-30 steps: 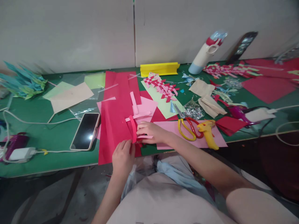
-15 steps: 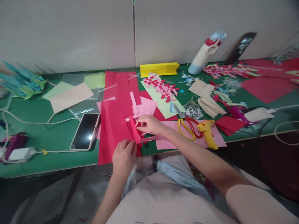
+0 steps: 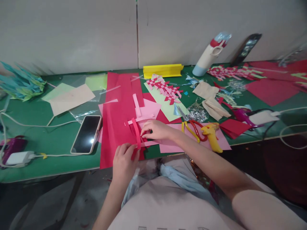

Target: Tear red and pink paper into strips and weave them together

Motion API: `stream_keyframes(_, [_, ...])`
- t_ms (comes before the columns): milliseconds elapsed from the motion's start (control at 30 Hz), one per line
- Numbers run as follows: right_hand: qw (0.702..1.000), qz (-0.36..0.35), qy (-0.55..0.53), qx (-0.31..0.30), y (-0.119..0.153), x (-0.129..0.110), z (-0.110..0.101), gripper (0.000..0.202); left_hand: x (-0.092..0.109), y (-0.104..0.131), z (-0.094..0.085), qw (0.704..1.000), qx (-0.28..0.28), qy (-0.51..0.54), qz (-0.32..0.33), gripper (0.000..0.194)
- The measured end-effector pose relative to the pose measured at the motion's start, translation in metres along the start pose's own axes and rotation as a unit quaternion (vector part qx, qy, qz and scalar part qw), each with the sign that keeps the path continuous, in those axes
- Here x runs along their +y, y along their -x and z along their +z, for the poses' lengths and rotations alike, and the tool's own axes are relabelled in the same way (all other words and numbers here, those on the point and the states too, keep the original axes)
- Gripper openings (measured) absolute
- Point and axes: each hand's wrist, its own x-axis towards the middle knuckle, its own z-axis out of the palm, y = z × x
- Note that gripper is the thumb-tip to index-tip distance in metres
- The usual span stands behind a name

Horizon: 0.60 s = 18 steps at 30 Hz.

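My left hand rests at the front part of the red sheet, its fingers closed on the near end of a narrow red paper strip. The strip bows upward and crosses two pink strips. One pink strip extends rightward from beside the left fingertips; the other pink strip lies farther back. Just right of the red strip is my right hand, thumb and forefinger curled together. Whatever lies between those fingertips is too small to make out. Another pink strip lies beyond them.
A phone lies at left. At right are yellow- and red-handled scissors, a yellow glue gun and a bag of beads. Woven paper fish lie behind, near a bottle. Cables run along both sides.
The red strip now bows more and looks narrower. My right fingertips have shifted slightly toward me, and my left hand has moved a little left.
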Motion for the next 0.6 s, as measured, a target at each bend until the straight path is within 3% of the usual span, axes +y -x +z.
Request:
stream_keyframes(133, [0.999, -0.007, 0.044, 0.019, 0.005, 0.0, 0.006, 0.01, -0.004, -0.002, -0.006, 1.0, 0.011, 0.009, -0.008, 0.016])
stream_keyframes(367, [0.997, -0.008, 0.072, 0.037, 0.01, -0.002, 0.013, 0.011, -0.018, -0.004, -0.011, 0.998, -0.057, -0.014, -0.017, 0.034])
stream_keyframes(600, [0.996, -0.017, 0.072, 0.053, 0.012, -0.002, 0.014, 0.011, -0.026, -0.004, -0.014, 0.996, -0.075, -0.037, 0.009, 0.023])
